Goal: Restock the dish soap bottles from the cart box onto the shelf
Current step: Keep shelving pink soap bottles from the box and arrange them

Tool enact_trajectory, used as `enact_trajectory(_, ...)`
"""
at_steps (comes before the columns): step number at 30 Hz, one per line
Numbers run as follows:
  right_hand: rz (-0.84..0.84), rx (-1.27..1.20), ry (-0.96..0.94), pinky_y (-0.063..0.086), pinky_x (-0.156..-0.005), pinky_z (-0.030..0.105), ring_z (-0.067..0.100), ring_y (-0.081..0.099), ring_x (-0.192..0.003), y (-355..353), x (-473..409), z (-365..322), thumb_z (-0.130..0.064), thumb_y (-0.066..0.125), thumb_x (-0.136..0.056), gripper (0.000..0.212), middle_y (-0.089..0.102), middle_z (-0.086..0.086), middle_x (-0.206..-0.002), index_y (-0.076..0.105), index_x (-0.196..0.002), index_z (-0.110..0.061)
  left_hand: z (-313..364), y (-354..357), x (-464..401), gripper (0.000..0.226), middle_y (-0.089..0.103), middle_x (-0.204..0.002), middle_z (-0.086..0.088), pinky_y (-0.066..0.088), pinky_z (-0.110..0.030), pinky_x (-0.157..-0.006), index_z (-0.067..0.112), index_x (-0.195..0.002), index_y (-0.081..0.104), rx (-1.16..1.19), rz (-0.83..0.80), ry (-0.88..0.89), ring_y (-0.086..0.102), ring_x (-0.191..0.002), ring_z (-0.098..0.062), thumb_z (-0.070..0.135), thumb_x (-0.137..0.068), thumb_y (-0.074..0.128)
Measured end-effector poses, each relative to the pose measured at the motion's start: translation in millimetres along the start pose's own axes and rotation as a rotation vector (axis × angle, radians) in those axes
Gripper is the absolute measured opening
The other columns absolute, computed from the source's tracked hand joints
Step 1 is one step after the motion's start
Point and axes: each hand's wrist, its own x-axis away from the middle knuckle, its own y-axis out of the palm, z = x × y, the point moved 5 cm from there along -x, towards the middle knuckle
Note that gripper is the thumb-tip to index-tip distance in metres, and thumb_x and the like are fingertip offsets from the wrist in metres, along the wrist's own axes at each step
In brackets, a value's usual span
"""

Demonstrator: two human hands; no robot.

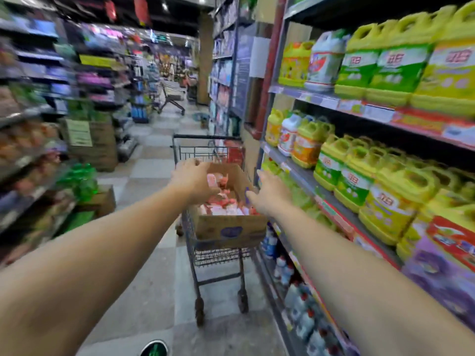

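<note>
While both arms stretch fwd over cart (218,255), left hand (191,182) sits above cardboard box (228,228), fingers curled down toward pink-capped soap bottles (223,208) inside; grip on bottle — can't tell, blurred. Right hand (270,194) at box's right edge, fingers straight, spread, holding nothing. Box rides in cart basket, mid-aisle. Shelf (331,201) just right, stocked w/ yellow-green jugs (352,181).

Just one wide-angle head cam here, looking forward and down along the aisle. Both forearms stretch out from the bottom corners toward the cart (218,242) at center frame, and the shelf (334,201) runs close along the right edge.
</note>
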Motion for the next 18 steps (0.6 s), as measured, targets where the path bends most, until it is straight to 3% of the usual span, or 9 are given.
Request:
enact_trajectory(6, -0.079, -0.070, 0.021, 0.037, -0.108, 0.043, 0.029, 0.037, -0.137, 65.1, -103.2, 38.5, -0.041, 0.058, -0.090, 0.064, 0.042, 0.006, -0.149, 0.036, -0.146, -0.020, -47.6, 58.8, -82.5, 0.092, 0.041, -0.145, -0.012, 0.037, -0.044, -0.109, 0.036, -0.152, 0.024, -0.013, -0.103, -0.163, 0.039, -0.132, -0.033, 0.064, -0.077, 0.068)
enact_trajectory(18, -0.255, -0.147, 0.144, 0.045, -0.100, 0.039, 0.032, 0.050, -0.125, 152.7, -251.2, 123.2, -0.023, 0.062, -0.091, 0.056, 0.051, 0.011, -0.141, 0.041, -0.143, -0.015, -76.6, 202.5, -194.9, 0.091, 0.042, -0.144, -0.010, 0.042, -0.042, -0.107, 0.030, -0.153, 0.023, 0.175, -0.315, -0.290, 0.044, -0.130, -0.029, 0.046, -0.080, 0.074)
